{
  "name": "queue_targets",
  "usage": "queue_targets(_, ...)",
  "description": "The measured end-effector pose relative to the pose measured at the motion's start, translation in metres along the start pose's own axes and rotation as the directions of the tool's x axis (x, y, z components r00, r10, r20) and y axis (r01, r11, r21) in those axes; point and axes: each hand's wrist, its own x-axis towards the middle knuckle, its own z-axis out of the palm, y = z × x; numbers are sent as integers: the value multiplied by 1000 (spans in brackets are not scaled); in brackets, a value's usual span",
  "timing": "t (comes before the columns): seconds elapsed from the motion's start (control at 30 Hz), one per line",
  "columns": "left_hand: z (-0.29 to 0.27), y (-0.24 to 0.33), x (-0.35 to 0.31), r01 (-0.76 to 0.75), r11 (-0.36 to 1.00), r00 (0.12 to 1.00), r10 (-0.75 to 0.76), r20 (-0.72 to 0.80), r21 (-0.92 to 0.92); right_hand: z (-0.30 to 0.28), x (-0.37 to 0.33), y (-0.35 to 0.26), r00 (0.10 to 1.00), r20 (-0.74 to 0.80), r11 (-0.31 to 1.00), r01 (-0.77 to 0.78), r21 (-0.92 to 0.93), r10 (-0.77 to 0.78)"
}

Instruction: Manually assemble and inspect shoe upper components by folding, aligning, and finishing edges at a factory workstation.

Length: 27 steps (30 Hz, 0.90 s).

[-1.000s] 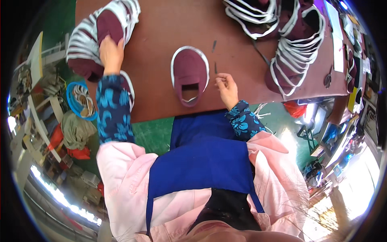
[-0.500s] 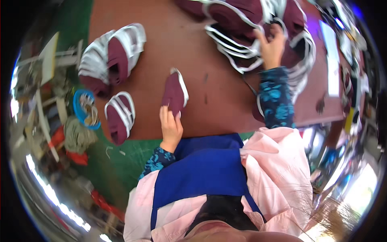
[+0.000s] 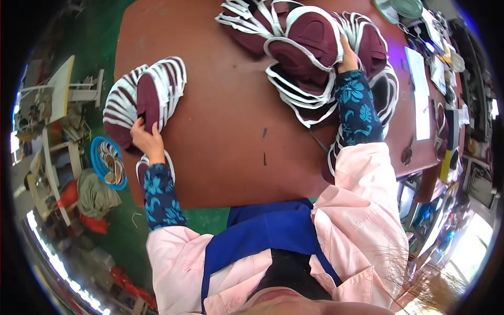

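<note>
Maroon shoe uppers with white-bound edges lie in groups on a reddish-brown table (image 3: 220, 136). At the left, my left hand (image 3: 148, 142) pinches the near end of a maroon shoe upper (image 3: 148, 97), which rests against an overlapping row of uppers (image 3: 119, 113). Just nearer, another upper (image 3: 142, 170) is partly hidden by my left wrist. At the far right, my right hand (image 3: 347, 56) grips the right edge of a shoe upper (image 3: 315, 31) on top of a larger, loose pile (image 3: 302, 94). Some of that hand's fingers are hidden behind the upper.
On the floor side at the left stands a blue basket (image 3: 97, 167) with pale pieces in it. Papers (image 3: 418, 94) and a green round dish (image 3: 406, 6) lie along the table's right side. Several more uppers (image 3: 387, 94) lie beyond my right forearm.
My left hand has carried the upper from the near middle of the table leftward to the row. My right hand, earlier spread over the pile, now grips an upper's edge. The view has shifted slightly.
</note>
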Motion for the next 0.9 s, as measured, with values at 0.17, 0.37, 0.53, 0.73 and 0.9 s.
queue_targets(0.17,-13,134,-22,145,920,952,-30,303,-363,92,-31,-18,931,-79,931,-346,117,356)
queue_targets(0.37,64,274,-22,254,602,862,215,460,-757,163,-76,-48,966,23,952,-251,-173,258)
queue_targets(0.53,104,288,-22,583,462,754,-2,657,-668,186,-92,-33,969,217,949,-45,-312,117)
queue_targets(0.73,70,273,4,916,-221,371,151,916,-335,219,-123,-36,922,370,539,371,-756,-116)
queue_targets(0.9,3,238,-28,689,223,698,54,715,-689,269,-179,-84,831,490,770,488,-412,-264)
